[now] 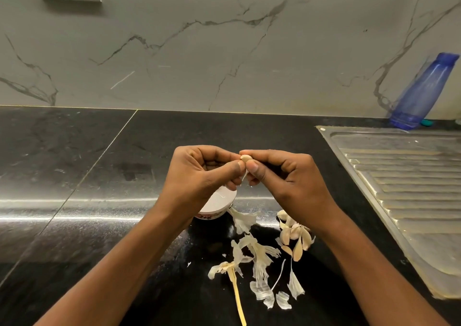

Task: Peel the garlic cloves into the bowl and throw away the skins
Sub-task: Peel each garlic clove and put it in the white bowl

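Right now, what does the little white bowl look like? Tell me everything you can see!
The bowl is small, round and white, with a dark red pattern low on its outer wall. It looks like ceramic or plastic. It sits upright on the black counter, below the left hand, which hides much of it, so its contents cannot be seen. A papery garlic skin lies against its right side.

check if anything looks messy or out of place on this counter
Garlic skins and a stalk lie strewn on the black counter beside the white bowl, not yet thrown away. Otherwise nothing odd: both hands, left hand and right hand, hold a clove over the bowl.
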